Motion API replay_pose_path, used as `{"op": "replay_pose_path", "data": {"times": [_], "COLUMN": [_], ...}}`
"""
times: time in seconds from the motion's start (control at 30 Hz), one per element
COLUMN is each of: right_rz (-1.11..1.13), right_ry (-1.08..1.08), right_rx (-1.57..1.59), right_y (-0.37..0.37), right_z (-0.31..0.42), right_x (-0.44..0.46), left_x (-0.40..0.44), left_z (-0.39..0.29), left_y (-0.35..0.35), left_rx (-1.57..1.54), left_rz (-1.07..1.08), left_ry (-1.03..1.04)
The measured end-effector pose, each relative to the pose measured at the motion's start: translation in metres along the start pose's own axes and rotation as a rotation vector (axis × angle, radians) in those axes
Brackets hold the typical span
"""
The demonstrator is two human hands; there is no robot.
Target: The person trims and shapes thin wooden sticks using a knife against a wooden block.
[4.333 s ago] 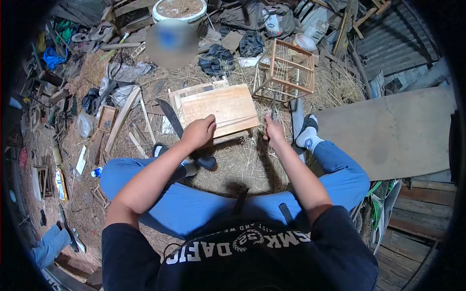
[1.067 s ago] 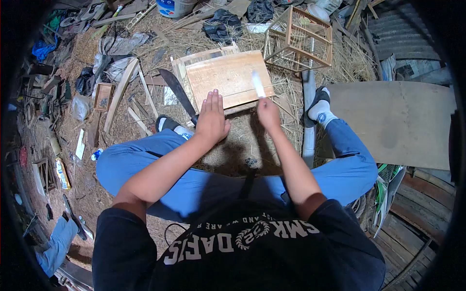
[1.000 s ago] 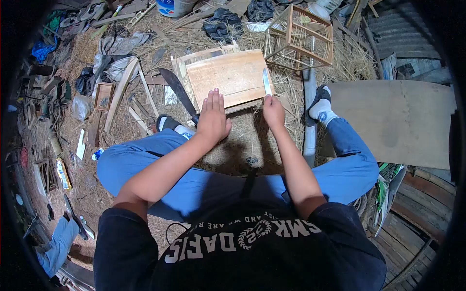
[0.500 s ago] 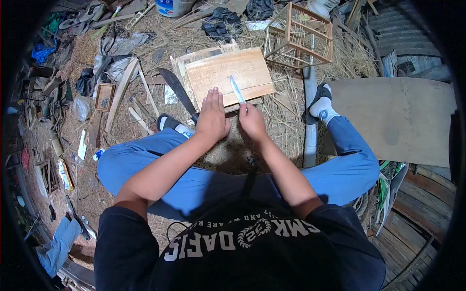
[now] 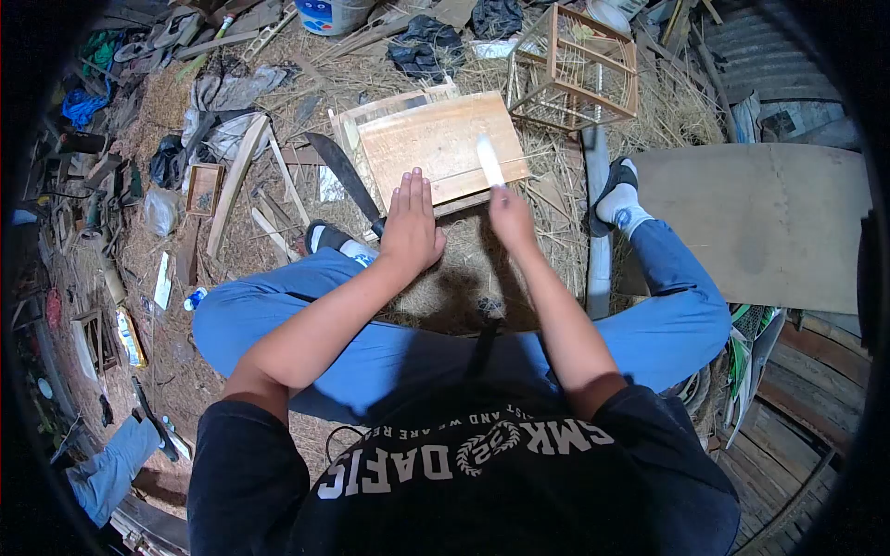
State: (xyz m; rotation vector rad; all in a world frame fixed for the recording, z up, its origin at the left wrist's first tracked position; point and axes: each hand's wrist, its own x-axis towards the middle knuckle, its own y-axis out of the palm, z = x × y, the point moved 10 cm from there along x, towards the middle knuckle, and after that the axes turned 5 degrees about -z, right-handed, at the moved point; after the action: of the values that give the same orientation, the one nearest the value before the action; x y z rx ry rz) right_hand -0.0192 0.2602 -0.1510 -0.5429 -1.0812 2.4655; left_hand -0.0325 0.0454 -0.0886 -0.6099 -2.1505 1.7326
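My left hand (image 5: 409,222) lies flat with fingers stretched out at the lower left edge of a light wooden board (image 5: 417,137). A thin strip or stick runs across the board's lower part, with my fingertips near its left end. My right hand (image 5: 512,219) is closed round the handle of a knife (image 5: 489,159), whose blade, blurred by motion, points up over the right part of the board. To the left of the board a dark machete (image 5: 342,173) lies with its handle toward my left hand.
A wooden-framed cage (image 5: 575,74) stands beyond the board at the right. A large flat panel (image 5: 751,222) lies far right. Wood strips (image 5: 237,185), a small wooden tray (image 5: 203,190) and a bucket (image 5: 332,14) are around. Another person's leg (image 5: 113,468) shows at lower left.
Since half a second ago, my right hand and the knife have moved right along the board. My left hand has stayed on the board; earlier its fingers were curled at the board's edge.
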Motion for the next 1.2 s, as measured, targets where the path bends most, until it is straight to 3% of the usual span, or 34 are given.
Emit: {"op": "replay_pose_path", "data": {"times": [0.1,0.3,0.43,0.5,0.7,0.83,1.2], "right_rz": [-0.124,0.114,-0.06,-0.108,0.052,-0.022,-0.066], "right_ry": [0.027,-0.081,0.079,0.048,-0.031,0.041,0.003], "right_rx": [-0.005,-0.061,-0.034,-0.023,-0.09,-0.088,-0.041], "right_y": [-0.027,0.019,-0.021,-0.021,0.007,-0.027,-0.026], "right_z": [-0.019,0.035,-0.008,-0.01,0.029,0.01,0.001], "right_x": [0.019,-0.026,0.012,0.01,-0.018,0.006,0.024], "left_x": [-0.002,-0.003,-0.004,-0.006,-0.005,-0.004,0.002], "left_z": [-0.002,-0.003,-0.003,-0.002,-0.002,-0.001,0.004], "left_y": [-0.001,0.001,0.002,0.002,0.002,0.001,-0.001], "left_rx": [-0.012,-0.009,-0.032,-0.034,-0.019,-0.037,-0.051], "left_rz": [-0.05,-0.063,-0.045,-0.058,-0.074,-0.09,-0.105], "left_ry": [0.018,-0.003,-0.002,-0.006,-0.018,-0.003,-0.009]}}
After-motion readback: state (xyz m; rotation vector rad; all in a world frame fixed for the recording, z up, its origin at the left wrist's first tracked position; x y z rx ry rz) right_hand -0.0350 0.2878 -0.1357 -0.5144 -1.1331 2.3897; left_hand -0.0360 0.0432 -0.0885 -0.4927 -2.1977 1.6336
